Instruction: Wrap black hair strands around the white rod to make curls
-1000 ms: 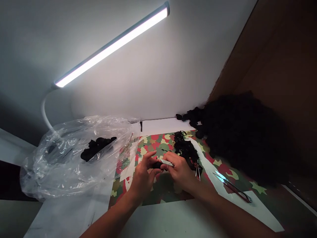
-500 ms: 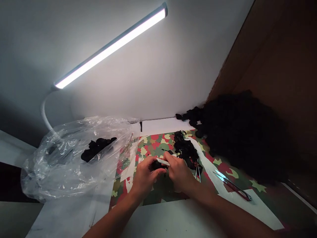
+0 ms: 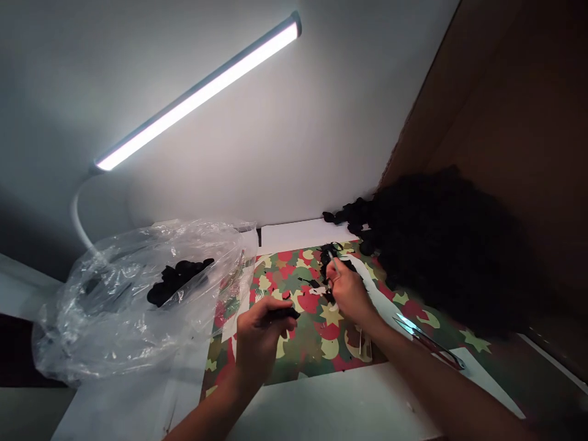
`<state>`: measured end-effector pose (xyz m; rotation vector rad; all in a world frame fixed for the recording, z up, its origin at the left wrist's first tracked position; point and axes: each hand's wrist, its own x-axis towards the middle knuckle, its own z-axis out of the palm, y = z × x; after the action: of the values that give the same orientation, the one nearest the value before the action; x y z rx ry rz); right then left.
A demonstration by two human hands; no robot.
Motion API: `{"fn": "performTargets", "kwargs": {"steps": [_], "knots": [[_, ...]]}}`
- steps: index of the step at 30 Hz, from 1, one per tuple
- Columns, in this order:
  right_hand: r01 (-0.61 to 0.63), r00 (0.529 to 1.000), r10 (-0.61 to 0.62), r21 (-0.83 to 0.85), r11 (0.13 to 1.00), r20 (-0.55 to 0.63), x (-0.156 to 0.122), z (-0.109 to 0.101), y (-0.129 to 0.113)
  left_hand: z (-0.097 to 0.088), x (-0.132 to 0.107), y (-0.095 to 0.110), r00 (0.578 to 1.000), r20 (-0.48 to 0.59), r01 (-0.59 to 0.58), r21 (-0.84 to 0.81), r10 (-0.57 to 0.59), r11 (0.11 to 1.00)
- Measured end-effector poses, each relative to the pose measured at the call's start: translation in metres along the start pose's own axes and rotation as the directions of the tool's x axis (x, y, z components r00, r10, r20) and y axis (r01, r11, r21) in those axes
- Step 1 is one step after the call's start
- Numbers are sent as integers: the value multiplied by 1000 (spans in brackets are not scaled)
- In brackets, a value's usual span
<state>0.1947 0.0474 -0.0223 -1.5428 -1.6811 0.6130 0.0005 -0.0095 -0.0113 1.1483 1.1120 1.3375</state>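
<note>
Over here the left hand [image 3: 258, 331] pinches a small black piece [image 3: 288, 313] above the camouflage-print sheet [image 3: 303, 364], while the right hand [image 3: 351, 297] grips a slim pale tool [image 3: 333, 261] by black scraps [image 3: 324, 270], whose loose strands could snag its tip.

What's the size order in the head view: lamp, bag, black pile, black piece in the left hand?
1. Bag and black pile: too alike to rank
2. Lamp
3. Black piece in the left hand

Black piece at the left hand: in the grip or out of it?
In the grip: the left hand curls around the black piece, whose dark end juts out. The right hand is apart from it.
</note>
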Motion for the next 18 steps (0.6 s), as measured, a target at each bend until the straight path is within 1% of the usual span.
{"fn": "performTargets", "kwargs": {"steps": [1, 3, 6, 7, 9, 11, 12, 13, 15, 18], "knots": [[1, 1000, -1, -6, 1000, 0, 5, -4, 5, -1, 0, 2, 1000, 13, 13, -23, -12, 1000], [42, 997, -42, -6, 999, 67, 10, -10, 12, -2, 3, 6, 996, 51, 71, -60, -68, 996], [111, 978, -110, 3, 994, 177, 8, -12, 12, -3, 9, 4, 987, 98, 136, -111, -126, 984], [125, 975, -124, 9, 992, 184, 6, -11, 10, -3, 11, 2, 985, 107, 146, -127, -133, 981], [133, 979, -139, 51, 990, 147, 1, -12, 2, -4, 13, -1, 983, 117, 154, -144, -138, 977], [128, 984, -144, 147, 981, 102, -5, -13, -9, -4, 15, -4, 982, 124, 158, -142, -140, 977], [122, 984, -145, 204, 971, 100, -8, -14, -15, -4, 15, -5, 981, 132, 160, -139, -142, 977], [116, 982, -149, 252, 961, 117, -12, -14, -21, -4, 15, -6, 979, 143, 164, -134, -145, 977], [107, 973, -162, 294, 950, 168, -19, -11, -31, -3, 16, -6, 975, 164, 173, -126, -151, 977], [156, 956, -214, 271, 950, 202, -26, -6, -37, -1, 16, -7, 972, 180, 174, -112, -152, 978]]}}
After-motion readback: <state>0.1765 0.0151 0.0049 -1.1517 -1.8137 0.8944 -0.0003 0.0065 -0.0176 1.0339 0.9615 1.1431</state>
